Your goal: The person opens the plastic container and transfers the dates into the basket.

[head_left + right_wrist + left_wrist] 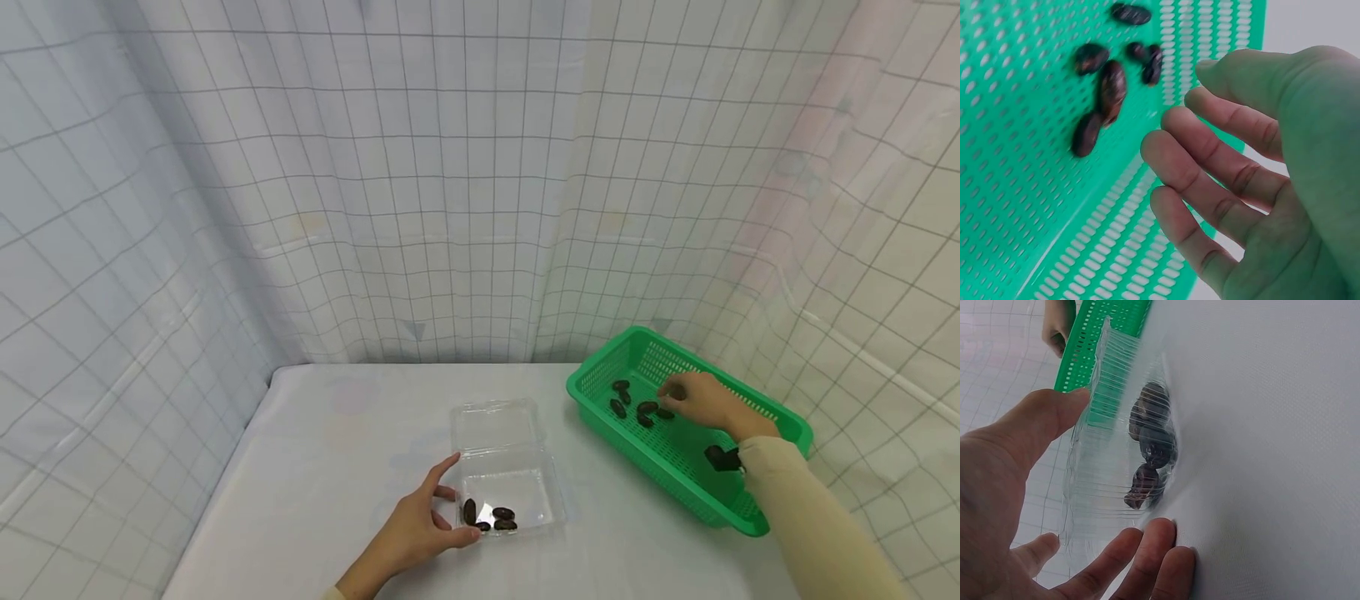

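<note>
My left hand [420, 521] holds the left side of an open clear plastic clamshell box [525, 492], thumb at its front edge and index finger toward the hinge. Several dark dried dates [504, 513] lie inside, near that front edge; through the clear wall the left wrist view shows the dates [1155, 444] bunched together. Over a green basket [678, 483] my right hand [701, 400] reaches down with loosely bent fingers. No date shows between thumb and fingers in the right wrist view. Several dates [1112, 90] lie on the basket floor just beyond the fingertips.
The clamshell's lid [495, 425] lies folded back behind its base. Both containers stand on a white-covered table [330, 467], the basket slanting at the right. Grid-patterned curtains [450, 208] close off the back and both sides. A dark band [722, 457] sits at the right wrist.
</note>
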A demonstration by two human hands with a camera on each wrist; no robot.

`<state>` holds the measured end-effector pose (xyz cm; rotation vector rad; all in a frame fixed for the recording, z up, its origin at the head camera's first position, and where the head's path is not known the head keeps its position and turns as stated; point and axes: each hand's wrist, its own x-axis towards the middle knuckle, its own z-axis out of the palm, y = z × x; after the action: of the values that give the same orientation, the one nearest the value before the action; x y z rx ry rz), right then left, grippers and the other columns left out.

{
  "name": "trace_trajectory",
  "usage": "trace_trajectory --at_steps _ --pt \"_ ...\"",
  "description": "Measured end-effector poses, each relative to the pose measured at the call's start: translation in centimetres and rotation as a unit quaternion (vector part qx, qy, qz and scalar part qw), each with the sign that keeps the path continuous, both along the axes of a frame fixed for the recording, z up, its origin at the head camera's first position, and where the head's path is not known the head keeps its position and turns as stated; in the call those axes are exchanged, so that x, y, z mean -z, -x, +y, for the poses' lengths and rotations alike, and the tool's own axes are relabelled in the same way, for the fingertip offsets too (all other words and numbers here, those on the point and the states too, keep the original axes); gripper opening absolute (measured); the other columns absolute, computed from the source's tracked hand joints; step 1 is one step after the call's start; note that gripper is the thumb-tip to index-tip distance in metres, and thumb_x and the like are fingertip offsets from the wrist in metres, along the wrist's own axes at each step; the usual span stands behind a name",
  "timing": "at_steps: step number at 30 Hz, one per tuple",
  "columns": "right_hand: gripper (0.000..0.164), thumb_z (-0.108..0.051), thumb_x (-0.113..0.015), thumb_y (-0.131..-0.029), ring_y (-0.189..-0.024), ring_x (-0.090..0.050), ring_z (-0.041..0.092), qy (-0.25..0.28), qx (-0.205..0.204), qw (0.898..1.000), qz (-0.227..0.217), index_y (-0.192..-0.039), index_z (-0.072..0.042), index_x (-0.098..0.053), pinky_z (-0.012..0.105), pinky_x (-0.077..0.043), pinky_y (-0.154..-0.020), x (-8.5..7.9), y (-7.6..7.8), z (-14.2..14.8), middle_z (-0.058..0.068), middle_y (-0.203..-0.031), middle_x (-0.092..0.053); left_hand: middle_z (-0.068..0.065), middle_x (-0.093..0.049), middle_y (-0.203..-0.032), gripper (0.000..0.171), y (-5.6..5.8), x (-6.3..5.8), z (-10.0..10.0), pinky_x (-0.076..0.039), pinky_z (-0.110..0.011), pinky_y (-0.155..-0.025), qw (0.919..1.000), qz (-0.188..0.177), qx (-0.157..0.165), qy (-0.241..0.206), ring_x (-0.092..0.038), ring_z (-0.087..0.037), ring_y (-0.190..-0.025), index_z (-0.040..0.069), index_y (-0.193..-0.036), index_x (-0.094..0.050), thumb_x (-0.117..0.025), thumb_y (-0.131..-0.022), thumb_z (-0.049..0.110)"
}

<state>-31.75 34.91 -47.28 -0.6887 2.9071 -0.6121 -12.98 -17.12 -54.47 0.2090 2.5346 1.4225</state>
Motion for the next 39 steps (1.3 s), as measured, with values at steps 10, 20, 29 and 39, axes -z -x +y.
trace_trajectory --at_steps 10,20,29,39 --pt "0.017 -0.014 -0.076 -0.113 -0.099 -0.078 0.022 0.019 -0.018 0.999 0.038 -0.122 -0.003 -0.084 0.048 -0.065 -0.086 -2.3 -2.1 -4.3 0.008 -0.109 -0.084 -0.016 -0.077 -0.143 0.119 0.1 0.0 0.0 -0.054 -0.030 -0.068 1.0000 0.001 -0.001 0.005 -0.073 -0.012 -0.082 0.026 -0.183 -0.034 -0.102 -0.087 0.036" --pt "0.012 -0.018 -0.078 -0.113 -0.096 -0.074 0.010 0.026 -0.040 0.998 0.048 -0.120 -0.011 -0.085 0.039 -0.063 -0.085 -2.9 -3.5 -7.9 0.000 -0.113 -0.084 -0.017 -0.077 -0.143 0.118 0.0 0.0 -0.1 -0.054 -0.031 -0.069 1.0000 -0.001 -0.001 -0.002 -0.074 -0.013 -0.082 0.026 -0.183 -0.034 -0.102 -0.088 0.035" --pt "0.008 -0.013 -0.080 -0.111 -0.097 -0.073 0.011 0.030 -0.094 0.990 0.100 -0.117 -0.010 -0.085 0.035 -0.064 -0.088 -2.5 -5.0 -10.9 -0.001 -0.113 -0.081 -0.017 -0.077 -0.143 0.119 0.1 -0.2 0.0 -0.055 -0.031 -0.069 1.0000 -0.003 0.006 0.000 -0.074 -0.013 -0.083 0.026 -0.184 -0.033 -0.102 -0.088 0.035" --pt "0.014 -0.011 -0.082 -0.109 -0.102 -0.077 0.023 0.038 -0.162 0.983 0.081 -0.123 -0.009 -0.084 0.034 -0.065 -0.090 -1.6 -6.4 -14.6 0.005 -0.117 -0.078 -0.020 -0.077 -0.144 0.120 0.2 -0.5 0.0 -0.055 -0.031 -0.070 0.9999 -0.011 0.010 -0.006 -0.076 -0.014 -0.084 0.025 -0.183 -0.033 -0.104 -0.087 0.034"
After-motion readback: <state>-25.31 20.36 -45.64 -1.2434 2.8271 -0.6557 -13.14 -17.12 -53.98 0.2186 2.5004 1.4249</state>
